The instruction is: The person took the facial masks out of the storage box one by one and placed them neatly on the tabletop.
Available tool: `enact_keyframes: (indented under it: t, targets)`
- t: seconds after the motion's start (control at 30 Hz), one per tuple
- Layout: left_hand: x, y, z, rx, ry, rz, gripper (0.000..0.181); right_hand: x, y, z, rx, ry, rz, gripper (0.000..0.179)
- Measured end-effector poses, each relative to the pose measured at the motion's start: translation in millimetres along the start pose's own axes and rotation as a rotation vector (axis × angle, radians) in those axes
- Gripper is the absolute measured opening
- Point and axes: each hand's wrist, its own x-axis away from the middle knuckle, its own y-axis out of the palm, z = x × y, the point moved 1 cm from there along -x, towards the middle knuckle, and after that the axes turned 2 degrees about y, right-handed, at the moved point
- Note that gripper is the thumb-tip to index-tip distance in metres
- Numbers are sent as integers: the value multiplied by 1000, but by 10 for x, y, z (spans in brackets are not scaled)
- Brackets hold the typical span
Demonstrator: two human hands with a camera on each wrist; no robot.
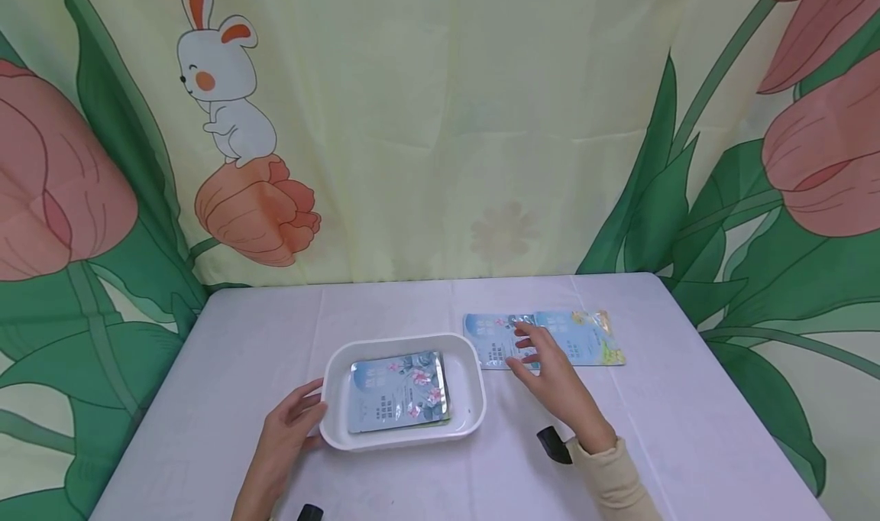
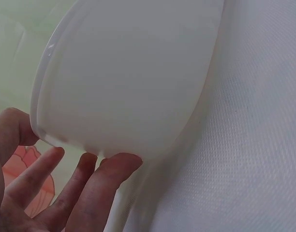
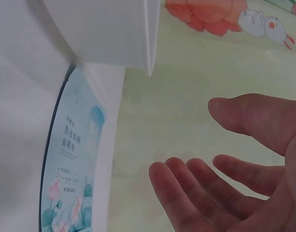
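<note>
A white tray point(image 1: 402, 444) holds a blue face mask packet point(image 1: 395, 393) with pink flowers, and the edge of another shows beneath it. My left hand point(image 1: 287, 429) touches the tray's left end; in the left wrist view its fingertips rest against the outer wall point(image 2: 124, 87). My right hand point(image 1: 553, 380) is held over a flowered mask packet point(image 1: 491, 345), fingers spread and loosely bent, nothing between them. In the right wrist view that hand point(image 3: 240, 179) stands apart from a light-blue packet point(image 3: 73, 159) lying on the table.
Right of the tray, a second light-blue packet point(image 1: 584, 338) with a yellow-green corner lies beside the flowered one. A white cloth covers the table point(image 1: 385, 483). Behind its far edge hangs a curtain point(image 1: 440, 139) printed with tulips and a rabbit.
</note>
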Motion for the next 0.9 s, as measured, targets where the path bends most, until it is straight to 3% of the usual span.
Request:
enact_keyframes:
  t: [0.33, 0.9]
  targets:
    - [-1, 4, -3, -40, -22, 7, 52, 27, 109, -146, -19, -41, -11, 64]
    - [6, -3, 0, -36, -13, -2, 52, 28, 290, -378, -68, -9, -91, 59]
